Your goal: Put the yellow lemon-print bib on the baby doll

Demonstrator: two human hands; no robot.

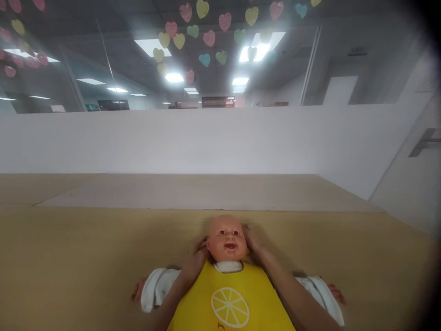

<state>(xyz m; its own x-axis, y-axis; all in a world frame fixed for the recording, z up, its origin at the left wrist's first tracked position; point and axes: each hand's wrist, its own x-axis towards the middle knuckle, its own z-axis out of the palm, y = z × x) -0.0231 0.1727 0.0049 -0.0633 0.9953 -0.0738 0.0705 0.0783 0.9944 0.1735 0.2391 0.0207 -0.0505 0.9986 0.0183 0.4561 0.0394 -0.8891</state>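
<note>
A baby doll (230, 233) lies on its back on the table, head away from me and face up. Over its chest spreads a yellow bib (196, 299) with a white citrus-slice print, and a white collar (228, 266) shows at the neck. My left hand (197, 258) is at the left side of the doll's head and neck, fingers curled in behind. On the other side, my right hand (253, 240) reaches beside the doll's ear, its fingers bent behind the head. Whatever the fingertips hold is hidden. The doll's white-sleeved arms (160, 287) stretch out sideways.
The wooden table (86, 257) has a paler panel (206, 192) along its far side. Beyond rises a white wall (189, 142) with glass above, dotted with heart-shaped notes (225, 21). A door handle (425, 141) is at the far right.
</note>
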